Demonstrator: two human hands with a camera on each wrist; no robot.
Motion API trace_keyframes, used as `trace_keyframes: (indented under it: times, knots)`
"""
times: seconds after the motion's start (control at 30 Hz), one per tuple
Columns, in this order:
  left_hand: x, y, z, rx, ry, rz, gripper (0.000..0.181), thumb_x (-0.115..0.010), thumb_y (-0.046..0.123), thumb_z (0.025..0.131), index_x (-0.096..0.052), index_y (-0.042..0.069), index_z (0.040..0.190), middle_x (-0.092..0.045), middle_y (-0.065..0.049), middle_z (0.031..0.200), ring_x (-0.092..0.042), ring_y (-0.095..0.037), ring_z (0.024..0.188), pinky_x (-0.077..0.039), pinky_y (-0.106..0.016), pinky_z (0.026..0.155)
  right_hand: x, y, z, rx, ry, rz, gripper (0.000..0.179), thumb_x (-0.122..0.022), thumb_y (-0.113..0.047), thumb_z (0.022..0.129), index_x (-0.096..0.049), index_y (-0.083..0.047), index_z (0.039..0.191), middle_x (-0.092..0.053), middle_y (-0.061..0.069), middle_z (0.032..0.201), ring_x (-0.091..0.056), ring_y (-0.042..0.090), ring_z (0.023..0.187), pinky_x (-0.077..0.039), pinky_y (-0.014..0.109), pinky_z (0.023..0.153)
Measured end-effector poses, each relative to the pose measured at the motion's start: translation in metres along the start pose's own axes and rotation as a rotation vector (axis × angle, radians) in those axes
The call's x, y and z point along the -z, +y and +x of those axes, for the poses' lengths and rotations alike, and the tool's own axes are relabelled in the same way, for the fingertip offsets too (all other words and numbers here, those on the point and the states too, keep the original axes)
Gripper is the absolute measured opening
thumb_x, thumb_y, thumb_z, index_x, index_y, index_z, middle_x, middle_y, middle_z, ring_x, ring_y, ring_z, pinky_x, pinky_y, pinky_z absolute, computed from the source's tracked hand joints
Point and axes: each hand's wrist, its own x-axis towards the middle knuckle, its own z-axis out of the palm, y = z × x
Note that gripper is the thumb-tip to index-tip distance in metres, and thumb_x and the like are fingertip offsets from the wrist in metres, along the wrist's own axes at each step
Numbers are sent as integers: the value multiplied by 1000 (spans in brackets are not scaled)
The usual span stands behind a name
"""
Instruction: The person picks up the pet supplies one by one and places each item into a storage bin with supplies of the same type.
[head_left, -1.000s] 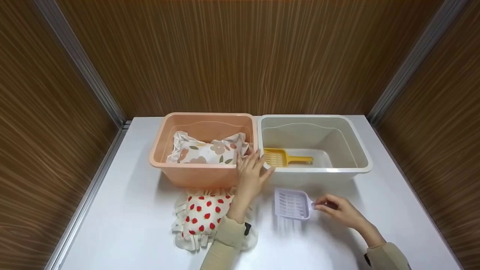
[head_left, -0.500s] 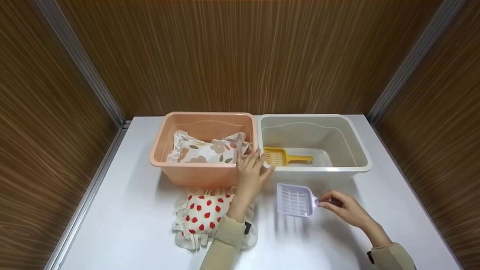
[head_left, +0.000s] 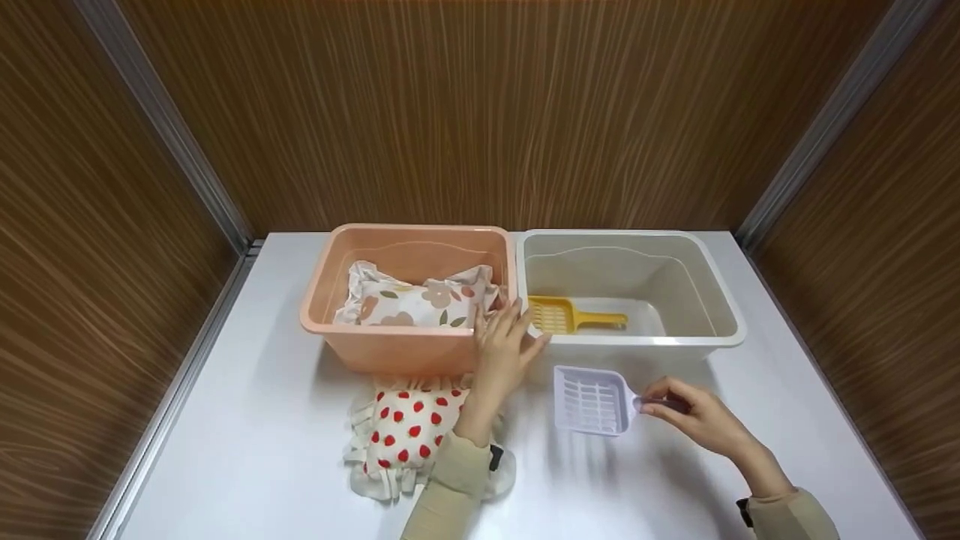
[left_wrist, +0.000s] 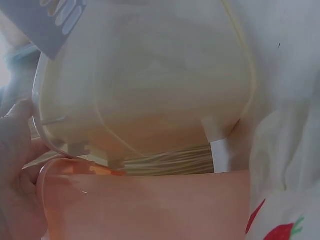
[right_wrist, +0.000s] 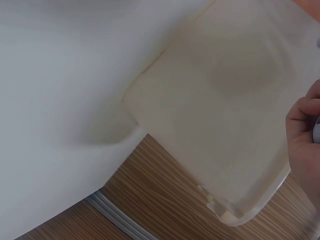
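My left hand rests on the adjoining rims of a peach plastic bin and an off-white bin, its fingers extended. In the left wrist view the thumb touches the off-white rim. My right hand pinches the handle of a lilac slotted litter scoop, held above the table in front of the off-white bin. A yellow litter scoop lies inside that bin, at its left end. A ruffled floral pillow sits in the peach bin. The right wrist view shows only part of the gripping hand.
A ruffled strawberry-print pillow lies on the white table before the peach bin, partly under my left forearm. Wood-grain panels enclose the back and both sides.
My right hand and the lilac scoop have shifted slightly right and up, mostly in the first half second. My left hand, both bins and both pillows look unmoved.
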Motion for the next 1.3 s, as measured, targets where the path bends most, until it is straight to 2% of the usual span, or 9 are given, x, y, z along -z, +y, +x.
trace_keyframes:
  times: [0.2,0.43,0.63,0.77,0.87,1.1,1.3]
  knots:
    - [-1,-1,1,-17,20,27,48,-66,45,88,-68,10,121,-61,-10,133,-58,-25,121,-28,-58,111,7,-4,4,45,-4,7,25,-68,20,75,-63,3,91,-65,14,86,-61,1,80,-51,12,66]
    - [-3,-2,0,-35,64,-3,47,-68,43,86,-70,8,118,-63,-12,130,-59,-28,120,-30,-61,110,14,4,7,89,57,-33,34,-69,26,69,-64,2,92,-66,8,85,-58,-2,78,-48,9,65]
    - [-4,-2,0,-39,74,7,47,-69,43,86,-70,8,117,-64,-12,129,-60,-27,119,-31,-61,109,20,-14,16,117,67,-43,30,-68,25,70,-62,5,91,-65,8,82,-57,0,74,-47,11,60]
    - [-3,-2,1,-39,64,4,48,-69,43,86,-70,8,118,-63,-12,130,-59,-27,120,-32,-62,108,24,-24,22,112,64,-66,17,-71,11,79,-62,5,91,-63,9,79,-54,1,69,-45,15,55]
    - [-3,-2,1,-35,54,4,48,-69,43,86,-69,9,119,-63,-12,130,-59,-27,120,-33,-62,108,27,-27,25,105,61,-76,14,-71,6,81,-61,4,91,-62,10,79,-52,2,67,-43,18,53]
    - [-3,-2,0,-38,76,13,47,-73,40,83,-70,9,118,-64,-12,129,-61,-27,117,-32,-59,109,28,-27,30,100,81,-114,31,-70,23,70,-60,1,89,-59,5,77,-47,1,64,-39,18,49]
    - [-5,-2,0,-40,88,25,47,-74,40,83,-70,9,118,-64,-11,129,-61,-26,117,-33,-58,110,28,-27,33,76,105,-145,32,-70,24,69,-60,1,89,-58,3,76,-47,0,64,-38,17,49]
